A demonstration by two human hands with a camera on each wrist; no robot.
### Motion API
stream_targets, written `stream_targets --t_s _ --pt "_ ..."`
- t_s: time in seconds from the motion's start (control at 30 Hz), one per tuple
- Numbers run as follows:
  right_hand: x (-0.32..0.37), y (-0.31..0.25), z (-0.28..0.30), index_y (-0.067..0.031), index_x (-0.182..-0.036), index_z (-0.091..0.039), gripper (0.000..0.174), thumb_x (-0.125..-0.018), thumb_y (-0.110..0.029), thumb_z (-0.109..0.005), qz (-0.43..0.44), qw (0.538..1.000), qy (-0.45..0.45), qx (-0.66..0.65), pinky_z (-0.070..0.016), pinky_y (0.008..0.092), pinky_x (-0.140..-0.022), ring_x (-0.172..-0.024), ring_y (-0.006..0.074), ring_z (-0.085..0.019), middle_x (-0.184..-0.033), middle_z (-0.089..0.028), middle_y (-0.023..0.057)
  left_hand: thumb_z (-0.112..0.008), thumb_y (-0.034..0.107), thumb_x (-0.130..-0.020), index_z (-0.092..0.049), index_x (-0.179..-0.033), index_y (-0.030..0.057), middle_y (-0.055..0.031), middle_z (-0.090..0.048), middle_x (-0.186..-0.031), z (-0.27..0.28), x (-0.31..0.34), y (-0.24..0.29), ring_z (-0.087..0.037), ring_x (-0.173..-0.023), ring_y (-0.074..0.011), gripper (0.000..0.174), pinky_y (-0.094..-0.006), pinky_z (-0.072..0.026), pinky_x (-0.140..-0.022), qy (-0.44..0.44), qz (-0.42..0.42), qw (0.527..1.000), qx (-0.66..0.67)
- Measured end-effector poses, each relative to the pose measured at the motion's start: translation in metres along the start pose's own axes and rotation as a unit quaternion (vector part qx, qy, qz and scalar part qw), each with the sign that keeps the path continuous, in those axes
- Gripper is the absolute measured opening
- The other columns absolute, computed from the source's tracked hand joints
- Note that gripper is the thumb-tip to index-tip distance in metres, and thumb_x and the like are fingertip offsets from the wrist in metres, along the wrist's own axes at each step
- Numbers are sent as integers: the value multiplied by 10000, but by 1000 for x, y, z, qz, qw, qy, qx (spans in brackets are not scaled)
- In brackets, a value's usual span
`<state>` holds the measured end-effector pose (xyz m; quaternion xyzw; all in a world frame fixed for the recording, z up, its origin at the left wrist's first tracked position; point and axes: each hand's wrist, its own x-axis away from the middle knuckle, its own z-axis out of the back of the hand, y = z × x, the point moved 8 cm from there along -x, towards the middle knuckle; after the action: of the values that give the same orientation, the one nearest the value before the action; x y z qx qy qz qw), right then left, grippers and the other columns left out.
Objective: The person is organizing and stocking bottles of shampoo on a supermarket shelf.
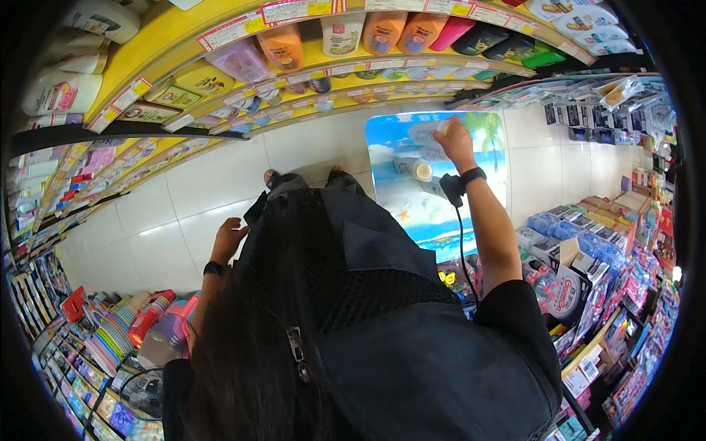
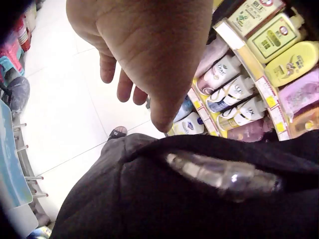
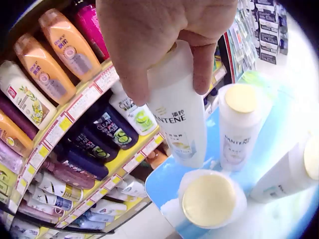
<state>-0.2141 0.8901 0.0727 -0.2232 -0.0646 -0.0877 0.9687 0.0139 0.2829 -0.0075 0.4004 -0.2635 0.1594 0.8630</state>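
My right hand (image 1: 457, 143) grips a white Pantene shampoo bottle (image 3: 177, 114) near its top, thumb on one side and fingers on the other. The bottle hangs upright over the far end of a folding table (image 1: 390, 202) with a printed beach scene. Close around it on that table stand several more white bottles with cream caps: a Pantene bottle (image 3: 240, 142) beside it, one (image 3: 212, 199) nearest the wrist camera, and another (image 3: 284, 174) that looks tilted in this view. My left hand (image 2: 144, 55) hangs loosely by my side, holding nothing, its fingers slightly bent.
Yellow shelves of shampoo bottles (image 1: 279, 48) run along the far side. White floor tiles (image 1: 158, 198) lie between table and shelves. Boxes and packets (image 1: 577, 275) crowd the right, and colourful plastic goods (image 1: 151, 320) sit at the lower left. A cable (image 1: 462, 242) hangs from my right wrist.
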Motion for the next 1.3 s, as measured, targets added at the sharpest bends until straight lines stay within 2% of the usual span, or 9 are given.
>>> stream_targets --t_s 0.1,0.37,0.47,0.5,0.57,0.67,0.87,0.97,1.3 --pt "-5 3 -16 -33 -1091 -529 527 -721 -333 -754 -15 1000 -15 7 -504 462 -795 -925 412 -622 -959 -654 239 -718 241 -819 -593 -1111 -42 -176 -659 -1037 -8 9 -5 -655 -919 -260 426 -332 -519 -787 17 -17 1000 0" --pt "-7 14 -56 -45 -1131 -498 547 -725 -330 -728 -23 999 -40 24 -496 470 -821 -941 415 -612 -1010 -640 241 -678 181 -849 -613 -1088 -39 -170 -672 -1025 -11 27 -15 -659 -951 -250 331 -322 -526 -794 40 42 997 54" --pt "-4 19 -70 -49 -1129 -492 545 -719 -321 -726 -30 998 -56 31 -494 471 -830 -951 413 -607 -1022 -629 237 -669 173 -853 -611 -1098 -31 -165 -672 -1040 -30 17 -88 -658 -965 -256 323 -325 -525 -803 55 102 982 152" --pt "-3 20 -75 -52 -1130 -490 545 -719 -320 -726 -27 998 -54 28 -494 472 -830 -951 412 -606 -1027 -625 233 -669 173 -853 -611 -1098 -31 -165 -672 -1040 -32 18 -90 -658 -965 -256 323 -325 -525 -803 56 103 982 151" --pt "-1 26 -83 -54 -1131 -487 545 -718 -320 -726 -24 998 -53 25 -493 473 -831 -952 411 -605 -1032 -622 229 -652 161 -860 -606 -1111 -26 -161 -670 -1052 -33 18 -83 -654 -982 -262 316 -331 -522 -816 45 41 998 30" --pt "3 31 -89 -60 -1143 -479 549 -721 -311 -725 -38 996 -64 41 -493 473 -830 -953 404 -607 -1044 -619 228 -635 154 -867 -599 -1128 -24 -166 -664 -1069 -31 22 -78 -649 -991 -262 318 -335 -519 -827 42 48 998 10" --pt "4 32 -88 -63 -1138 -473 540 -747 -350 -711 -34 997 -57 46 -488 473 -826 -965 403 -608 -1038 -635 218 -648 139 -845 -589 -1145 -33 -170 -656 -1084 -33 22 -90 -643 -992 -251 351 -329 -517 -826 18 35 998 57" --pt "3 31 -86 -85 -1145 -472 543 -728 -300 -745 -32 998 -43 44 -502 472 -808 -951 403 -610 -1034 -615 215 -658 124 -829 -582 -1152 -38 -166 -656 -1078 -36 20 -97 -643 -984 -246 369 -326 -516 -825 14 38 996 80" --pt "4 36 -88 -114 -1265 -410 687 -716 -304 -778 -59 991 -111 51 -496 491 -846 -1004 433 -588 -1162 -552 233 -661 119 -827 -598 -1129 -21 -159 -665 -1056 -38 9 -113 -644 -972 -235 339 -316 -512 -830 35 25 997 66"
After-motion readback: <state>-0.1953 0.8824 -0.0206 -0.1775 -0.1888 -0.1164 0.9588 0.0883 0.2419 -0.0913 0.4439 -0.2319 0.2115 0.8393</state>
